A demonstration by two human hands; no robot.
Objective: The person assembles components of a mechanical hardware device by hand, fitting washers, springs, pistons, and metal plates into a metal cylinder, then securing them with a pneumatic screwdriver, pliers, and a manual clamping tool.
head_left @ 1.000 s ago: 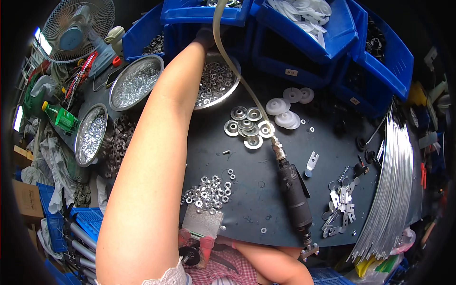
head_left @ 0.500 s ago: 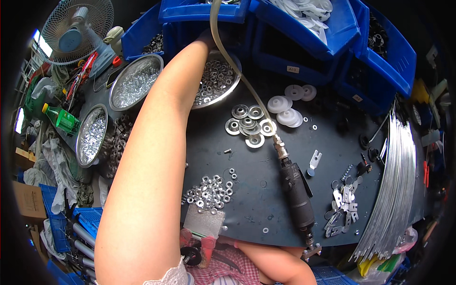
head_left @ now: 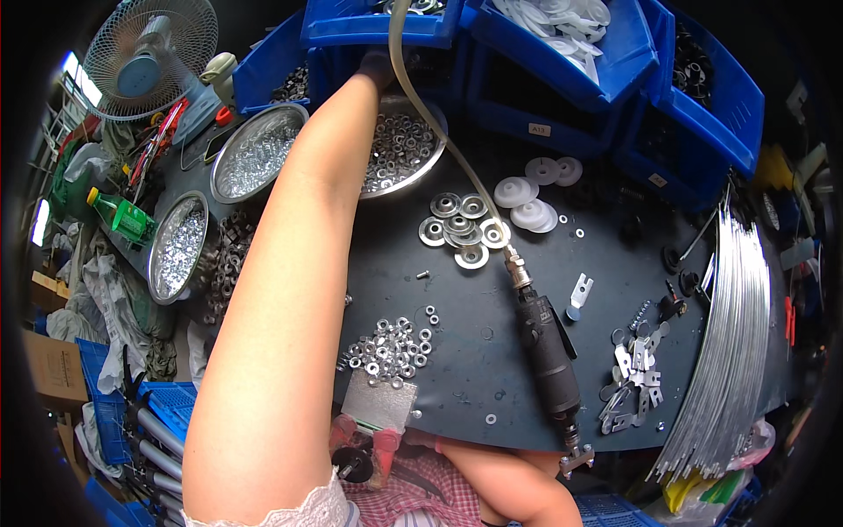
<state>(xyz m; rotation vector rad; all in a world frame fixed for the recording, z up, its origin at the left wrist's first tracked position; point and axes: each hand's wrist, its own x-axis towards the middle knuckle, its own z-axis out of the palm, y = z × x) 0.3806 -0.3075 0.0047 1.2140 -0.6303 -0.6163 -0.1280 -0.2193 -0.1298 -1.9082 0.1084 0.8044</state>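
My left arm stretches far forward across the bench. My left hand (head_left: 378, 68) is in shadow at the mouth of a dark blue bin (head_left: 338, 70) in the back row; its fingers are hidden, so what they hold cannot be made out. Beneath the wrist stands a metal bowl (head_left: 436, 158) of dark nuts. A bare limb (head_left: 509, 483) shows below the bench's front edge, but my right hand is not visible. A black air screwdriver (head_left: 549, 360) on a hose (head_left: 448, 145) hangs to the right of my arm. Several metal cup washers (head_left: 461, 230) lie near the hose.
Loose nuts (head_left: 391, 350) lie by a metal plate (head_left: 379, 402) at the front edge. White plastic discs (head_left: 531, 215), flat metal clips (head_left: 637, 369) and a bundle of thin rods (head_left: 716, 351) are to the right. Two more bowls (head_left: 206, 237) and a fan (head_left: 149, 66) stand left.
My left hand stays at the dark bin, with the forearm slightly shifted. The view has moved a little, so items on the left appear further right.
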